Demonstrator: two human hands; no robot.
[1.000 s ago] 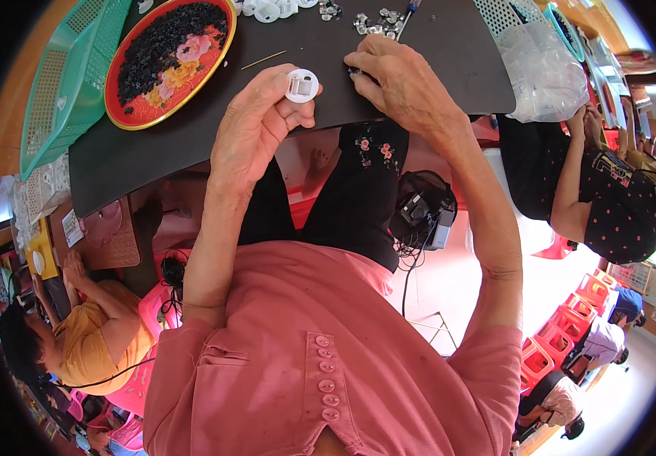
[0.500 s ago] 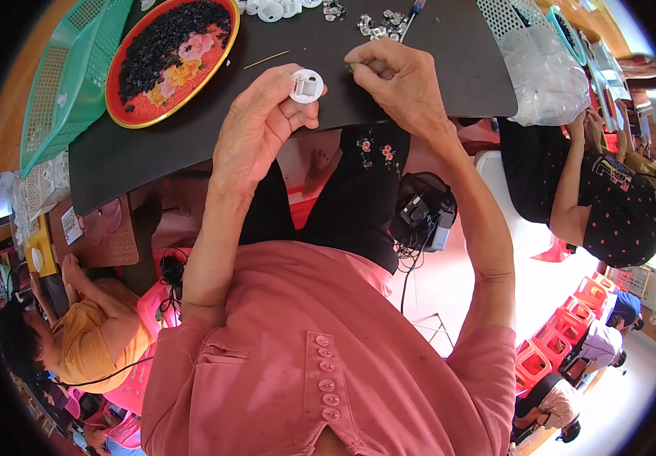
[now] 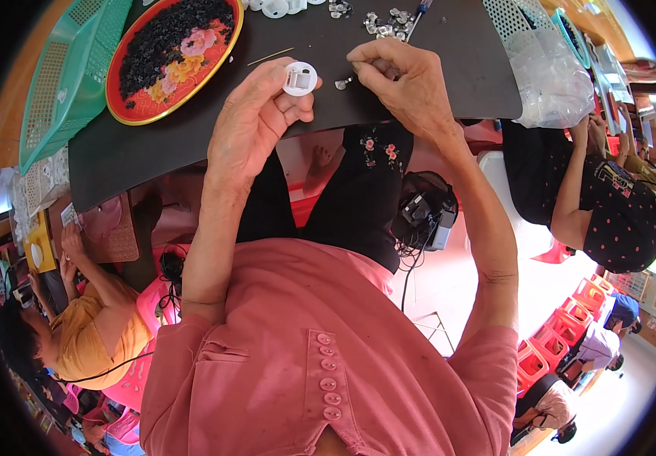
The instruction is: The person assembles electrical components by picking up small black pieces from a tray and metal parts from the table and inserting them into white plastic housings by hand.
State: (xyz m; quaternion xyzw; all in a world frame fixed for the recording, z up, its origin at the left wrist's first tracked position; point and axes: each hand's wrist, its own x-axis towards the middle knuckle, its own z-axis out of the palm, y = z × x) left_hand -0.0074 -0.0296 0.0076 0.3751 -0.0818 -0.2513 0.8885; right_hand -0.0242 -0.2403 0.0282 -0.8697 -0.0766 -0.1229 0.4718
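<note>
In my left hand point(image 3: 256, 114) a round white plastic part point(image 3: 300, 79) is pinched between thumb and fingers, its recessed side with a raised rectangular shape turned up. My right hand point(image 3: 404, 80) is closed, thumb against the curled index finger. A small clear plastic piece point(image 3: 343, 83) with a dark tip shows at its fingertips; the exact grip on it is hidden. Both hands are over the near part of the dark table point(image 3: 305, 42), slightly apart.
A red floral tray point(image 3: 168, 91) of small black parts and a green basket point(image 3: 69, 91) are at left. A thin stick point(image 3: 271, 55), white round parts point(image 3: 275, 7), clear pieces point(image 3: 388, 24) and a pen-like tool point(image 3: 422, 9) lie beyond my hands. A plastic bag point(image 3: 552, 80) sits right.
My left hand has shifted slightly left with the white part, which has turned a little. The clear piece now shows below my right fingertips, where only a small dark bit showed before.
</note>
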